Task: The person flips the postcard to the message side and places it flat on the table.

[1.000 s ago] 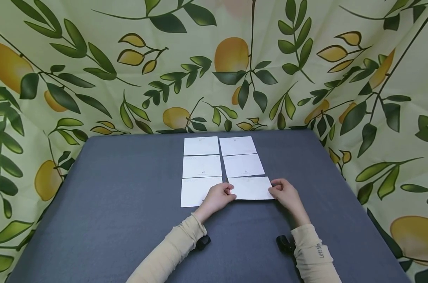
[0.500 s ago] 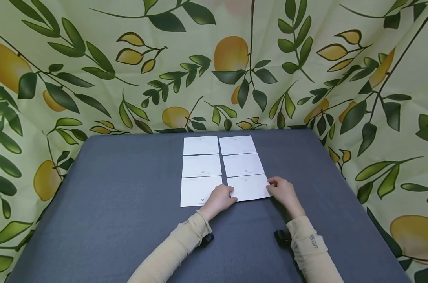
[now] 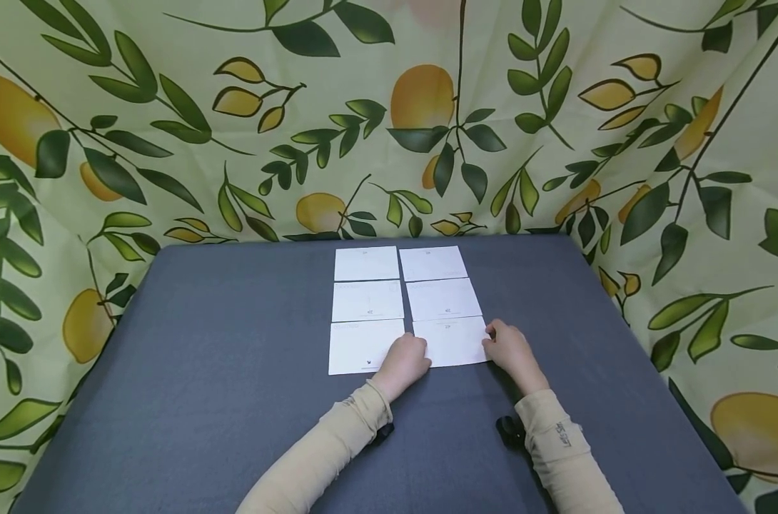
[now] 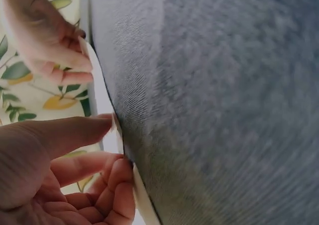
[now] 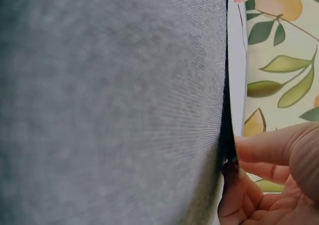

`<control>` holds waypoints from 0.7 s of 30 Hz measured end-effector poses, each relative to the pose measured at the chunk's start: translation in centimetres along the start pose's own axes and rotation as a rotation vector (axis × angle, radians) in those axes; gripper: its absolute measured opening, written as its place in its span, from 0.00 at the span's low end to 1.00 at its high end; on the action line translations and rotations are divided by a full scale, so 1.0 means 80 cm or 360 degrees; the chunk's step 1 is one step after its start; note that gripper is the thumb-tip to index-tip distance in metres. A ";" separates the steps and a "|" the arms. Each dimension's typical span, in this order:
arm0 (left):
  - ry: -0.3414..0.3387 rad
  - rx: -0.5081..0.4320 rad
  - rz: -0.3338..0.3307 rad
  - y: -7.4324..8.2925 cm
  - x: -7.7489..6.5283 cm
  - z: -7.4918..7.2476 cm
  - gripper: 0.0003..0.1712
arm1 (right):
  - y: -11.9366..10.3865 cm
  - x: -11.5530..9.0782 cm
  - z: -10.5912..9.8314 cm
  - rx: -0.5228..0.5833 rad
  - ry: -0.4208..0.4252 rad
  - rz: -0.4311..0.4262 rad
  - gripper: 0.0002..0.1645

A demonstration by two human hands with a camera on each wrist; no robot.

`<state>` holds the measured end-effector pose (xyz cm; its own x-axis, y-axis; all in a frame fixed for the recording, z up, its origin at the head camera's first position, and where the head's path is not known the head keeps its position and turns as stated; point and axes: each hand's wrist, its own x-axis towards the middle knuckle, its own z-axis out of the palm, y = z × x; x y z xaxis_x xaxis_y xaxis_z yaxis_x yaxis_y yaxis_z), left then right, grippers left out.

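Six-panel-like rows of white paper cards lie in two columns on the dark grey tablecloth. In the head view, the front right card (image 3: 455, 341) lies just below the middle right card (image 3: 443, 298), its top edge close against it. My left hand (image 3: 403, 365) pinches its left side near the front corner, overlapping the front left card (image 3: 357, 346). At the right side, my right hand (image 3: 512, 353) pinches the same card between thumb and fingers. The right wrist view shows the thumb (image 5: 264, 148) on top and fingertips under the edge, with a dark gap beneath the card.
The middle left card (image 3: 366, 301), back left card (image 3: 366, 264) and back right card (image 3: 432, 264) lie flat. A grey cloth (image 3: 203, 357) covers the table. Behind and beside it hangs a leaf-and-fruit patterned curtain (image 3: 357, 78).
The front right card has moved slightly away from me, closing the gap to the card behind it, and its front edge has lowered. Both hands stay at its sides.
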<state>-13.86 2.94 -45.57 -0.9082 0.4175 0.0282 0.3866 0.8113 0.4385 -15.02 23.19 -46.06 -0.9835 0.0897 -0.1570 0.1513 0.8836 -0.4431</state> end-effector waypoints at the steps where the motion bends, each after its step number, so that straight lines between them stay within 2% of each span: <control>1: 0.0016 0.0034 0.0010 0.001 0.000 0.002 0.06 | 0.000 0.000 0.000 -0.0019 -0.0011 0.0003 0.14; 6: 0.0056 0.0091 0.0019 0.003 0.002 0.008 0.05 | -0.003 0.000 -0.002 -0.0046 -0.0005 0.0037 0.12; 12: 0.0097 0.0164 0.0036 0.000 0.001 0.011 0.09 | -0.003 0.005 -0.003 -0.0036 -0.0021 -0.0003 0.17; 17: 0.0190 0.0221 0.0099 0.000 -0.001 -0.002 0.17 | -0.008 0.006 -0.006 0.0116 0.0258 -0.0217 0.17; 21: 0.0362 0.0292 0.0135 0.000 0.003 -0.035 0.24 | -0.023 0.007 -0.025 0.0259 0.0517 -0.0407 0.14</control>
<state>-14.56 1.87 -43.06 -0.8760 0.4015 0.2671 0.4663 0.8465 0.2569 -16.06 22.52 -43.59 -0.9674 0.0406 0.2500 -0.1129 0.8145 -0.5690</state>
